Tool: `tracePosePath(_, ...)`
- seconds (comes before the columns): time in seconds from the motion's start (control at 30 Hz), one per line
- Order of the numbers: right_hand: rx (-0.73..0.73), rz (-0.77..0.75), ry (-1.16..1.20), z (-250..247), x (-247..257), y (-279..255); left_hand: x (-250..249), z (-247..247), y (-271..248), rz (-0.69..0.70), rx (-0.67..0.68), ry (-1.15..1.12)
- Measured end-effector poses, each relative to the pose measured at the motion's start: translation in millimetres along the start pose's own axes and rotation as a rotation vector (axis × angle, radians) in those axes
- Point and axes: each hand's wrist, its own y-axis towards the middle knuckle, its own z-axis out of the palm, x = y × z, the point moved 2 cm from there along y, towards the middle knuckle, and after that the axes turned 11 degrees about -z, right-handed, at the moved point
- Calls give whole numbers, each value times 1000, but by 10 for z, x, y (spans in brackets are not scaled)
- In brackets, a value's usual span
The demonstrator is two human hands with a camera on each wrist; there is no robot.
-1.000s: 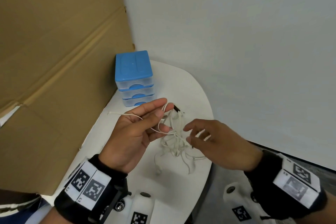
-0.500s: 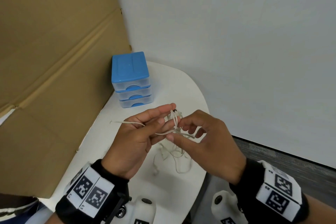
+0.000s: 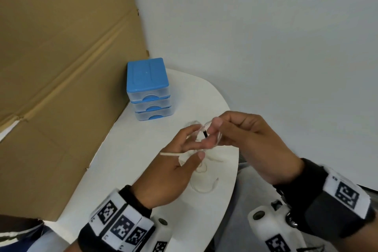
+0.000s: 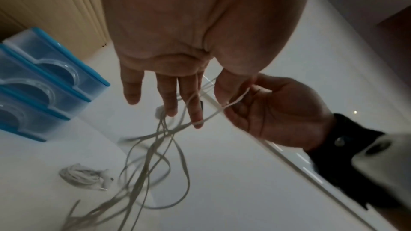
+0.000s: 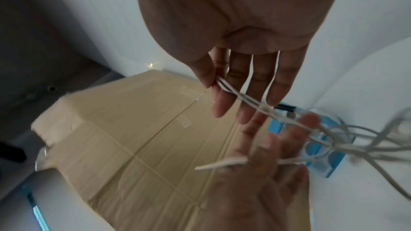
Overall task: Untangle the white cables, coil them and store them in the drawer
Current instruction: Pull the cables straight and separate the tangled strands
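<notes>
A tangle of thin white cables [image 3: 201, 166] hangs between both hands over the white table [image 3: 133, 161], and its jack end [image 3: 217, 179] trails on the tabletop. My left hand [image 3: 196, 146] has its fingers stretched out with strands looped over them [image 4: 198, 122]. Its thumb pins one strand, whose stiff end [image 3: 168, 154] sticks out to the left. My right hand [image 3: 212, 128] pinches two strands between thumb and forefinger [image 5: 217, 83], beside a short black sleeve [image 3: 205, 133]. The blue drawer unit [image 3: 148, 88] stands behind the hands, all drawers closed.
A second white cable lies coiled [image 4: 82, 176] on the table near the drawer unit [image 4: 44, 85]. A large cardboard sheet [image 3: 61, 67] walls off the left side. The table's curved edge [image 3: 233, 180] runs just under my right wrist, and a white wall stands behind.
My right hand has come in from the right and taken hold of strands at the left hand's fingertips. Both hands have risen towards the drawer unit, lifting most of the tangle.
</notes>
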Motion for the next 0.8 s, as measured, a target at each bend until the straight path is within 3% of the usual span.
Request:
tracePosePath(0.1, 14, 33, 198, -19, 156, -5, 81, -27, 42, -29, -27, 126)
tracePosePath(0.23, 67, -25, 190, -86, 305, -8, 208, -123, 109, -96, -33, 95)
tracePosePath(0.47, 41, -46, 32, -108, 373, 3, 177, -146, 88, -51, -107, 101)
tracePosePath(0.67, -122, -4, -74, -219, 258, 63, 54, -187, 55, 32, -2, 62)
tracePosePath(0.8, -209, 19, -424, -311, 99, 64, 52, -254, 65, -10, -60, 91)
